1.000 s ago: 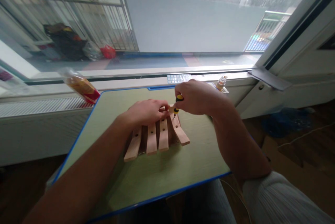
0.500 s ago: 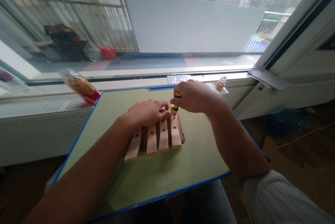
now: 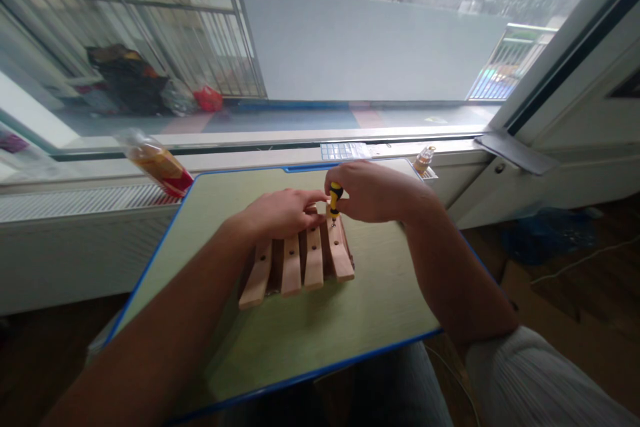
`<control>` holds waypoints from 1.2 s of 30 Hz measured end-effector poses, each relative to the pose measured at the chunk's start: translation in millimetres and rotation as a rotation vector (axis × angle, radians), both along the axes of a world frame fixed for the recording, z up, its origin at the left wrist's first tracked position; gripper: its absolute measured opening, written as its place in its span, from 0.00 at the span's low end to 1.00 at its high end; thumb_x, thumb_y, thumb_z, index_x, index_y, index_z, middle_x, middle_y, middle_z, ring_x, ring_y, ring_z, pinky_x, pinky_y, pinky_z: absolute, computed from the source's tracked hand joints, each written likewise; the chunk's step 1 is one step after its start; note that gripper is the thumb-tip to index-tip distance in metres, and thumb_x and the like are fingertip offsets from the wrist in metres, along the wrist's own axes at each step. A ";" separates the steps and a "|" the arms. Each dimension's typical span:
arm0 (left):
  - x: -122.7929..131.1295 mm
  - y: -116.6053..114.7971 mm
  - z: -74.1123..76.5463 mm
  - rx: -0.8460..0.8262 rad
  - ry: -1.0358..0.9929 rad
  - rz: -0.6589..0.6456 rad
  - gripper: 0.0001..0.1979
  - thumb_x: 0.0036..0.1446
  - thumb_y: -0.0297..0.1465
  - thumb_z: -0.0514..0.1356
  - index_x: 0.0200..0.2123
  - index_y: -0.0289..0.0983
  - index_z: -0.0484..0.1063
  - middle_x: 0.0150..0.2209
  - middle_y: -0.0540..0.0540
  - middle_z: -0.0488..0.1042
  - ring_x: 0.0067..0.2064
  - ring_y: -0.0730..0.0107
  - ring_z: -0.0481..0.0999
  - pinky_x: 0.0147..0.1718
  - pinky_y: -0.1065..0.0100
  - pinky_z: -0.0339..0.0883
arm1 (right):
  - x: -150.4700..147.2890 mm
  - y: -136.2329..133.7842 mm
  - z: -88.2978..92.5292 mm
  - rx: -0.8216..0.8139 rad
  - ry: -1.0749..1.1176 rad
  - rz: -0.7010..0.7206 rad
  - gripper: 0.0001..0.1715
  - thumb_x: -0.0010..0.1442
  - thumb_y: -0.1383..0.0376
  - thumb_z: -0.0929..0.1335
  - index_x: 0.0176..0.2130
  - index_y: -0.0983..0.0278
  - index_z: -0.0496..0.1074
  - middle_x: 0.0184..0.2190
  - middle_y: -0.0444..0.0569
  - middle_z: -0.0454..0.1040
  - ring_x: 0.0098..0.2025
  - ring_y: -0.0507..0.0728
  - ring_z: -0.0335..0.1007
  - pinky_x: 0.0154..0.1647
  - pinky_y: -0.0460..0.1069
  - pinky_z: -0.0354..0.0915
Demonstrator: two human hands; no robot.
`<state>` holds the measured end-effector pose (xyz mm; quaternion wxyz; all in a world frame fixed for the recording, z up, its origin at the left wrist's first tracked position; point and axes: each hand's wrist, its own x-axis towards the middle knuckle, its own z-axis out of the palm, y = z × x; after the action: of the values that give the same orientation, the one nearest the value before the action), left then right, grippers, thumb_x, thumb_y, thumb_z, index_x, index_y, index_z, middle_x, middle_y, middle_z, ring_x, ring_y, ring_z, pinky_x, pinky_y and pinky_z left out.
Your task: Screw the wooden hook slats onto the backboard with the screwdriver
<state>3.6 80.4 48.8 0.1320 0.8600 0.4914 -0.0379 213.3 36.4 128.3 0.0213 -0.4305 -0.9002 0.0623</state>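
4 pale wooden slats (image 3: 298, 268) lie fanned in the middle of the green, blue-edged desk (image 3: 320, 327). My guess: the rightmost is being fastened at its far end, and the mid-slat holes look empty. My left hand (image 3: 280, 214) is pressed flat on the far ends. My right hand (image 3: 373, 192) is clamped on a small yellow-black screwdriver (image 3: 333, 195), upright, tip on that slat.

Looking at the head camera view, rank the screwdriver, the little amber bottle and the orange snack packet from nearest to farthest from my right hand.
1. screwdriver: gripped in the right hand, tip down on the wooden slats.
2. amber bottle: just behind and to the right of that hand, on the window ledge.
3. snack packet: far off to the left, on the same ledge.
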 end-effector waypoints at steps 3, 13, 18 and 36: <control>0.3 -0.6 0.4 0.008 -0.014 -0.001 0.29 0.67 0.55 0.57 0.67 0.58 0.72 0.61 0.48 0.82 0.58 0.48 0.82 0.52 0.56 0.74 | 0.4 2.0 -2.1 0.034 0.034 0.002 0.16 0.61 0.71 0.68 0.47 0.68 0.80 0.44 0.57 0.84 0.42 0.58 0.74 0.40 0.50 0.59; 0.6 -1.1 0.2 0.006 -0.028 -0.014 0.27 0.67 0.57 0.56 0.64 0.57 0.73 0.56 0.47 0.85 0.56 0.49 0.83 0.50 0.56 0.74 | 2.3 2.4 -2.4 0.063 -0.086 -0.139 0.14 0.62 0.63 0.70 0.42 0.67 0.85 0.39 0.60 0.85 0.35 0.59 0.74 0.33 0.51 0.56; 4.1 -5.7 6.6 0.004 -0.005 0.006 0.28 0.67 0.57 0.55 0.64 0.56 0.74 0.58 0.46 0.84 0.56 0.48 0.83 0.50 0.55 0.74 | 1.1 1.4 -0.8 0.078 -0.107 -0.243 0.20 0.64 0.55 0.70 0.45 0.66 0.86 0.42 0.62 0.85 0.39 0.63 0.77 0.34 0.52 0.59; 7.8 -7.7 5.8 0.045 0.049 0.032 0.27 0.69 0.52 0.55 0.68 0.58 0.73 0.60 0.48 0.83 0.55 0.49 0.83 0.49 0.58 0.73 | -1.0 3.5 -0.3 -0.034 -0.030 -0.023 0.17 0.58 0.72 0.68 0.46 0.69 0.81 0.43 0.59 0.84 0.42 0.59 0.75 0.40 0.50 0.61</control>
<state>11.4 72.6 54.7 0.1014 0.8537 0.5087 -0.0458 212.3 39.9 128.1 0.0014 -0.4422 -0.8941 0.0707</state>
